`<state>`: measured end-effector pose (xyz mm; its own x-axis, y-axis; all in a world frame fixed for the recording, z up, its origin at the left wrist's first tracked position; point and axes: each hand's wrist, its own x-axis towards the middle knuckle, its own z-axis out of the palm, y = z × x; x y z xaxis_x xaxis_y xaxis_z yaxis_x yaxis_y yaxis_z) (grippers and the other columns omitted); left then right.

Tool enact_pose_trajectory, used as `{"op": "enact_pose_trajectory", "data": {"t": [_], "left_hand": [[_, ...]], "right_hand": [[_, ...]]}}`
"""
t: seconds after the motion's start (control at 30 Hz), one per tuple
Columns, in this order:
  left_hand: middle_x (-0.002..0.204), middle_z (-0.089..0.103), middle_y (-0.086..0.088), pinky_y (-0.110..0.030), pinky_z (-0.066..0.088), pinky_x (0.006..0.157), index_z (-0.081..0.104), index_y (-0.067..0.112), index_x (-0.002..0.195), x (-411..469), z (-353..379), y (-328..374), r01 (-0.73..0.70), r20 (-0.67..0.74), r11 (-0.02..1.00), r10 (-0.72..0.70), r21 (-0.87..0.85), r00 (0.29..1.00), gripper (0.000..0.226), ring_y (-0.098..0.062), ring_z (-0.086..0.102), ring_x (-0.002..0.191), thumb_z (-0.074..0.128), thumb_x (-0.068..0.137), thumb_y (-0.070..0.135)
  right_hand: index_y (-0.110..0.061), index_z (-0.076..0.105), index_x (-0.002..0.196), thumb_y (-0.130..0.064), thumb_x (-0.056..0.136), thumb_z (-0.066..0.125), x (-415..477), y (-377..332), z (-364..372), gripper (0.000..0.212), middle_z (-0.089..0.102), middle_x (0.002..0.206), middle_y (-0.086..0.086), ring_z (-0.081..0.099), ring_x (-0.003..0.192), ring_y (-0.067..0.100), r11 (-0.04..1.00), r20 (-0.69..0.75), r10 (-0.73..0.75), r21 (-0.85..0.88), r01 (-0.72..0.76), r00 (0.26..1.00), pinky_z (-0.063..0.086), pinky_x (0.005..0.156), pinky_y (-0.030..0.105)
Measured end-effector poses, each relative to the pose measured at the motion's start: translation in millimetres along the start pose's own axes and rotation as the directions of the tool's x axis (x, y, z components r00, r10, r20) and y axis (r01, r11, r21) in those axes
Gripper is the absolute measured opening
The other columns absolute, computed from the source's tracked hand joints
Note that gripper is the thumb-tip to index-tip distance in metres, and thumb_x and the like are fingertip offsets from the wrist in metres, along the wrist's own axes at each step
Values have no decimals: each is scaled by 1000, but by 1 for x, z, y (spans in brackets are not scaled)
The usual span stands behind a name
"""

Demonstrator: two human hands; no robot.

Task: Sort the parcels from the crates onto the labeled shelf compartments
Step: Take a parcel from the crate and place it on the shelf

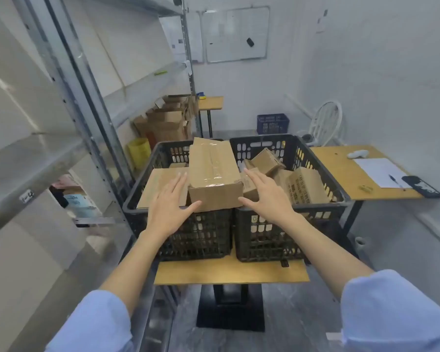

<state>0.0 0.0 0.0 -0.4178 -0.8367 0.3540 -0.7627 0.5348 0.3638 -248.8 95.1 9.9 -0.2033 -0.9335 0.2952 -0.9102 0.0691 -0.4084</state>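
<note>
- Brown cardboard long parcel [214, 174], sealed with clear tape, lies on top of the load, across the seam where the two crates meet, its short end facing the person.
- Black perforated plastic left crate [208, 237] and black perforated plastic right crate [264, 237] stand side by side, touching, on a light wooden desk [229, 273].
- Flat tan cardboard parcel [158, 184] lies in the left crate, at 9 o'clock of the long parcel.
- Small brown cardboard boxes [267, 161] are heaped in the right crate, at 3 o'clock of the long parcel; one printed cardboard box [306, 185] leans among them.
- Left hand [169, 207]: grip apart, fingers straight over the flat parcel, thumb stretched toward the long parcel's near corner. Contact cannot be told.
- Right hand [267, 196]: grip apart, fingers straight, just beside the long parcel's right side; it clasps nothing.
- Grey metal shelf rack [36, 153] stands at 9 o'clock of the crates, with a small white label [27, 196] on one shelf edge.
- Second wooden desk [341, 171] at 3 o'clock carries a white paper sheet [379, 171], a pen [395, 181] and a black phone [422, 186].
- Blue plastic crate [272, 123] sits on the floor at 12 o'clock, near a white fan [327, 123].
</note>
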Motion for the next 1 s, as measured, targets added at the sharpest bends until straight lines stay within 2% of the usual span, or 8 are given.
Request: {"op": "enact_pose_trajectory", "data": {"t": [0.13,0.2,0.33,0.43,0.57,0.7,0.9,1.0], "left_hand": [[163,19,12,-43,24,120,14,31,157,13,17,-11,-23,49,998,25,-58,998,91,-11,20,148,54,85,69],[162,21,13,-41,25,118,15,32,157,18,24,-14,-36,40,995,40,-96,998,91,-10,22,147,58,84,67],[160,25,14,-48,30,116,16,36,155,31,31,-19,-49,55,984,59,-171,997,93,-10,28,144,66,81,63],[160,23,14,-46,29,116,17,38,154,39,35,-19,-44,66,974,60,-224,996,95,-11,28,144,71,80,58],[161,22,12,-42,29,117,18,35,155,46,41,-26,-29,83,955,56,-296,995,97,-11,26,145,75,78,54],[158,31,7,-42,32,117,23,30,154,48,48,-28,9,119,938,34,-346,992,95,-13,32,142,78,78,47],[148,43,7,-44,41,111,36,24,149,42,47,-21,-7,59,909,35,-417,998,85,-8,40,134,81,78,35],[146,46,6,-42,41,111,40,21,146,32,44,-15,-31,18,904,43,-426,999,82,-8,42,132,83,76,32]], "right_hand": [[-38,21,154,-50,87,68,19,4,15,83,35,156,-6,37,140,18,989,30,43,141,-47,999,38,111,51],[-37,21,154,-49,85,70,26,5,22,85,36,156,-7,38,140,17,986,39,31,165,-37,999,38,111,51],[-33,23,154,-46,84,73,37,9,34,87,37,155,-6,36,140,15,977,49,7,213,-17,999,36,112,45],[-30,25,153,-42,84,75,42,11,39,87,37,154,-6,35,140,14,962,56,12,273,-27,998,34,112,42],[-28,27,153,-39,83,77,47,16,43,86,37,154,-7,34,139,13,950,64,20,310,-39,998,33,112,40],[-29,30,152,-34,82,78,48,17,46,85,40,153,-7,38,137,13,941,69,17,337,-40,997,35,112,40],[-24,38,148,-26,81,81,43,15,45,79,47,147,-4,43,133,14,925,42,3,381,-19,999,36,112,37],[-23,40,146,-21,79,82,35,15,41,78,50,143,-4,44,128,8,912,29,-15,411,1,999,38,110,34]]}}
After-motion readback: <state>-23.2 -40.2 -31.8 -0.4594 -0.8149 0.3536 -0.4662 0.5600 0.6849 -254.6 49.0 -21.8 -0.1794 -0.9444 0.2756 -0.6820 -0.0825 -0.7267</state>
